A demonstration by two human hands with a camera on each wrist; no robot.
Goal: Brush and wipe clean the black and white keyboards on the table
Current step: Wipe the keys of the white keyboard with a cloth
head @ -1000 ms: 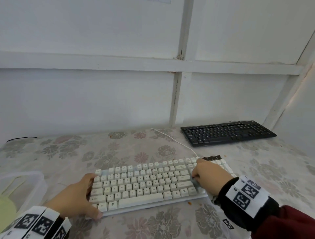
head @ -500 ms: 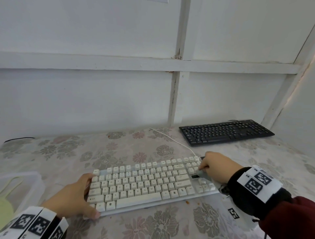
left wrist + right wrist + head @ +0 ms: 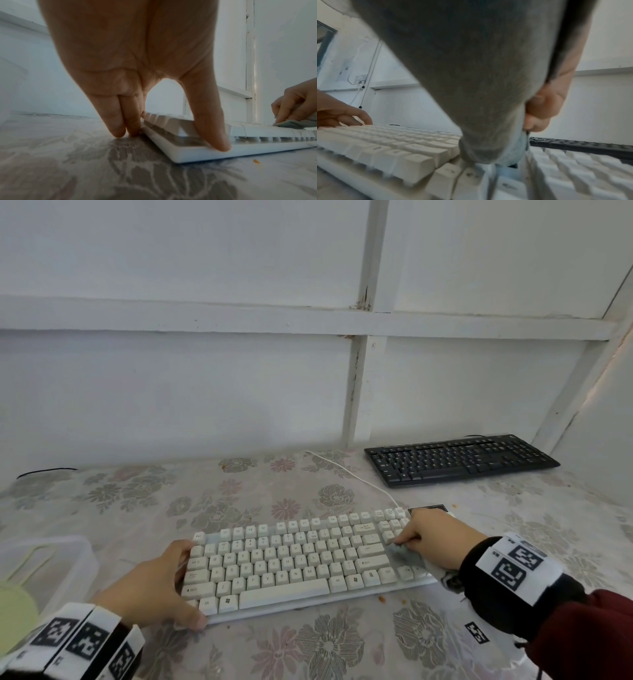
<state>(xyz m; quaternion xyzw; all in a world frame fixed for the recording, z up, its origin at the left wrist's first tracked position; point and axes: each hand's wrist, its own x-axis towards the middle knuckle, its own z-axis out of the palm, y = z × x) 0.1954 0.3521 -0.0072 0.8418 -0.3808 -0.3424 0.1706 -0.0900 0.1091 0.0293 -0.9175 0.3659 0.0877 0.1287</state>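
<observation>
The white keyboard (image 3: pixel 291 559) lies in front of me on the flowered tablecloth. My left hand (image 3: pixel 178 583) braces its left end: straight fingers against the side, thumb on the front edge (image 3: pixel 221 146). My right hand (image 3: pixel 431 539) holds a grey cloth (image 3: pixel 406 554) pressed onto the keys just right of the main block; the cloth (image 3: pixel 471 94) fills the right wrist view and hides most of the fingers. The black keyboard (image 3: pixel 459 463) lies untouched at the back right by the wall.
A clear plastic tub (image 3: pixel 51 563) stands at the left edge with something yellow-green (image 3: pixel 13 607) beside it. The white cable (image 3: pixel 349 474) runs from the keyboard towards the wall. Orange crumbs (image 3: pixel 381 598) lie on the cloth before the keyboard. White walls close off the back and right.
My right hand has slid the cloth from beside the Enter key to the right and back over the right-hand keys. The left hand has kept its place on the keyboard's left end.
</observation>
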